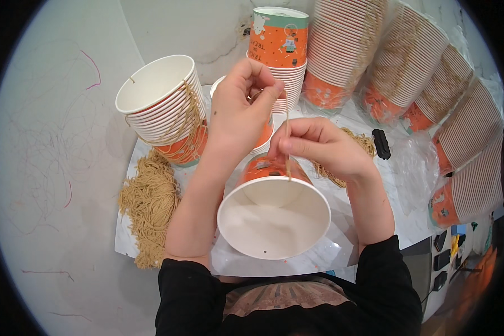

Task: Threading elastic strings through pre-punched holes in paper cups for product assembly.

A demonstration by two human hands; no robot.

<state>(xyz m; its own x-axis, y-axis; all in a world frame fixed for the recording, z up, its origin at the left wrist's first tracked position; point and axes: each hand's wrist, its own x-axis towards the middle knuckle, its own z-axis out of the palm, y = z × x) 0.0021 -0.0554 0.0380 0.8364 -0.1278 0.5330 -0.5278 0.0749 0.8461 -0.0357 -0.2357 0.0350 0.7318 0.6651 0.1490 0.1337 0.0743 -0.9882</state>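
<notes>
A white-lined paper bucket (274,221) with an orange printed outside lies tipped in front of me, its open mouth toward me. A small hole shows in its near wall. From its far rim a thin strand of tan twine (288,120) runs upward. My left hand (242,109) is raised above the bucket, fingers closed in a pinch on the upper part of this strand. Lower down, my right hand (322,144) pinches the same twine just beyond the rim. Part of the bucket's outside is hidden behind my right fingers.
Nested buckets (165,106) draped with twine stand at left, above a heap of cut twine (149,207). More twine (359,143) and a black object (381,144) lie at right. Bagged bucket stacks (470,129) line the right; another stack (278,39) stands behind.
</notes>
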